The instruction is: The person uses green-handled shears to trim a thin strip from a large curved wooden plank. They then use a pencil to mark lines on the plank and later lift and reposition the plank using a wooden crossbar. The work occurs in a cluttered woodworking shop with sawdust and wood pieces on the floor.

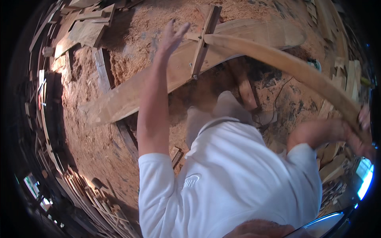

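My right hand (pixel 359 137) is closed round the near end of a long curved wooden piece (pixel 278 57) at the right edge. Its far end meets a dark wooden crossbar (pixel 204 43) with bolt-like bits along it, and a short stub of wood shows on the other side. My left hand (pixel 174 39) is raised to the left of the crossbar, fingers apart, holding nothing. Beneath both lies a large, long board (pixel 139 93) with rounded ends, running from lower left to upper right. What supports the board is mostly hidden.
Wood shavings cover the floor (pixel 87 146). Offcuts (pixel 85 33) are piled at the upper left, and long strips (pixel 99 206) lie at the lower left. Planks (pixel 351 79) line the right side. A wooden post (pixel 247 93) stands near my knees.
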The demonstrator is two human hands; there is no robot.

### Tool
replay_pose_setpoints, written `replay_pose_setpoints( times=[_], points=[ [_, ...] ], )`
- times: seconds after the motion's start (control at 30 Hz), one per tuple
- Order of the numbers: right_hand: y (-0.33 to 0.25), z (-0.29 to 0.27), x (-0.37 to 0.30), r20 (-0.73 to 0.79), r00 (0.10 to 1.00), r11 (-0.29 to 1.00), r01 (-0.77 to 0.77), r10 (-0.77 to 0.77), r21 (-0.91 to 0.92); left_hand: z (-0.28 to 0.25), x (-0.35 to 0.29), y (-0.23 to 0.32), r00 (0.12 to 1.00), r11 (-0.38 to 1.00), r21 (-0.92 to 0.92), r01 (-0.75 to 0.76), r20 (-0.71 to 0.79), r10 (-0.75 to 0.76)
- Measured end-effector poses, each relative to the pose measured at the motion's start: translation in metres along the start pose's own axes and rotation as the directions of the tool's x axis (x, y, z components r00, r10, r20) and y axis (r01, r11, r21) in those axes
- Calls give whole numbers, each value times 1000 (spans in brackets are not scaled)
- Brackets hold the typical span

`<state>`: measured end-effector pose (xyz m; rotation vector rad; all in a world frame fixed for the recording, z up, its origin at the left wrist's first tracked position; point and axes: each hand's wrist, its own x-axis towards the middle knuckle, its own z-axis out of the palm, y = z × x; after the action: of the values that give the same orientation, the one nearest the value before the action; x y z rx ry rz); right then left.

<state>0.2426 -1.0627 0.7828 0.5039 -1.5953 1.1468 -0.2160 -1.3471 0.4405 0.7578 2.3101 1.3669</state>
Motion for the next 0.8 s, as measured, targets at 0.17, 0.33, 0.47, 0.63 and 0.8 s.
replay_pose_setpoints(
  times=[0.17,0.33,0.47,0.63,0.8],
  points=[
    [-109,22,-65,-130,988,996,-77,83,52,59,40,27,986,995,-73,-74,147,84],
    [-205,87,-102,-258,961,989,-122,97,-81,125,52,37,947,949,-201,-241,166,275],
    [-181,120,-117,-282,957,996,-84,70,-37,151,4,53,740,951,-308,16,644,196],
    [-218,143,-164,-371,922,989,65,-111,-135,164,-2,29,709,992,-119,-48,695,118],
    [-259,145,-201,-448,874,971,99,-190,-219,248,-9,30,625,955,-295,46,754,203]
  ],
)
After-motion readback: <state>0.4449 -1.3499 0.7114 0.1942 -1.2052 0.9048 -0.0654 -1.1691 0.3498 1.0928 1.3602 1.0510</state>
